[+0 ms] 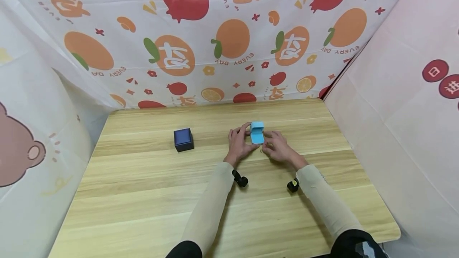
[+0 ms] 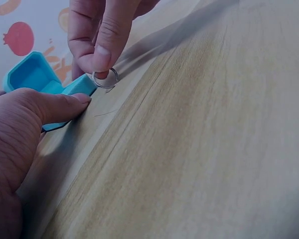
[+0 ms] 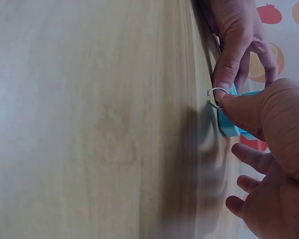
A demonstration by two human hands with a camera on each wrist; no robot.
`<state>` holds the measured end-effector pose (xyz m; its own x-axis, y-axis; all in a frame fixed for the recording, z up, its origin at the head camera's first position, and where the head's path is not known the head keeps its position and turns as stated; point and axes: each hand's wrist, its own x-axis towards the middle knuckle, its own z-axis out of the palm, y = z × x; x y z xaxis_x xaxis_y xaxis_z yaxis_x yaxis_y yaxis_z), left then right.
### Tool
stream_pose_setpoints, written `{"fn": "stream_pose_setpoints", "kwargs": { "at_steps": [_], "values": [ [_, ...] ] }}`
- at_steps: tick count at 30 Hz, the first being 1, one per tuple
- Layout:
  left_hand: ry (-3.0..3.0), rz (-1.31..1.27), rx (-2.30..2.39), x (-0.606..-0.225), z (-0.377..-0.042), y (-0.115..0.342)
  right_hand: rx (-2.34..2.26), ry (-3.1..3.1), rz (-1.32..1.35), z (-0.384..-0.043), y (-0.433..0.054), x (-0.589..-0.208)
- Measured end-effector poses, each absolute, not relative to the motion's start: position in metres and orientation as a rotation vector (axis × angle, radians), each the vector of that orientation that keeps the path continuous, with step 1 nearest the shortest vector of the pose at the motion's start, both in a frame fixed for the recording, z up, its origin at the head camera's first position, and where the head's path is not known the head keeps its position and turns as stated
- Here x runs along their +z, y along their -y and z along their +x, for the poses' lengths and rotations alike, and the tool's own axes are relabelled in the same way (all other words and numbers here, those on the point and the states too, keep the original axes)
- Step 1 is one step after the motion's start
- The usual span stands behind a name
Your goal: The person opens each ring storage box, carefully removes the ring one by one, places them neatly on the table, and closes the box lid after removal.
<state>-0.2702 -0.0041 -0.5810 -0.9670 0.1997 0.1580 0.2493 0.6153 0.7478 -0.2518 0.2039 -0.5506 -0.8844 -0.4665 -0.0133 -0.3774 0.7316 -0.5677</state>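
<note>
My left hand (image 1: 238,144) holds the light-blue ring box (image 1: 257,133), thumb along its near edge and fingers behind it. The hinged lid stands raised on the far side, and the box's opening faces me. My right hand (image 1: 277,146) pinches a silver ring (image 2: 106,87) between thumb and fingertip, while its other fingers hang bent and apart. The ring is outside the box, between my two hands, just beside the box's near edge and close to my left thumb; I cannot tell whether it touches either. Nor can I tell if the box's base sits fully on the wood.

Under my hands is a pale wood-grain table (image 1: 143,194). A dark blue box (image 1: 183,139), its lid down, sits to the left, well apart from my left hand. A white fabric backdrop (image 1: 201,51) printed with oranges and red fruit rises behind, and pale printed cloth hangs at both sides. Beige sleeves (image 1: 211,198) cover my forearms, and a small black camera (image 1: 241,180) is strapped at each wrist.

The far table edge runs along the backdrop, beyond the ring box. Wood stretches out on either side of my arms, widest to the left, and the near right corner is rounded.
</note>
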Motion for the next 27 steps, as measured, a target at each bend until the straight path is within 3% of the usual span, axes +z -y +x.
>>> {"fn": "stream_pose_setpoints", "kwargs": {
  "at_steps": [27],
  "values": [
    [2.778,-0.390,-1.256,-0.5825,-0.2712,0.0048,-0.861,-2.787,-0.674,-0.2462,-0.1981,-0.5525]
  ]
}}
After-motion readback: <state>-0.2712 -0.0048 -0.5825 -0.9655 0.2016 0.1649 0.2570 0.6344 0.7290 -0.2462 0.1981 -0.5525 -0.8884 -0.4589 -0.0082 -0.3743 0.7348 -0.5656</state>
